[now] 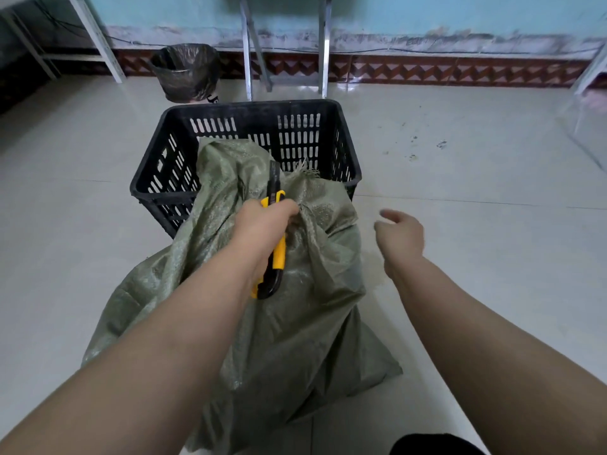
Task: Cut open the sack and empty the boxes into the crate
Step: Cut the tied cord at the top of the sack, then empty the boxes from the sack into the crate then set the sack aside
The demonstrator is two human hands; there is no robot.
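Note:
A green woven sack [295, 323] stands on the floor, its top leaning over the near rim of a black slotted plastic crate [249, 108]. My left hand [262, 221] is closed on a yellow and black utility knife [277, 254], gripping the bunched sack top together with it; the blade end points up toward the crate. My right hand [399, 233] hovers empty to the right of the sack, fingers loosely apart, not touching it. The boxes are hidden inside the sack. A frayed sack edge [307, 172] shows by the crate's inside.
A bin lined with a dark bag [185, 72] stands behind the crate on the left. Metal frame legs [323, 47] rise behind the crate, more legs at far left [98, 37]. A patterned skirting runs along the wall. Glossy tiled floor [476, 192] surrounds everything.

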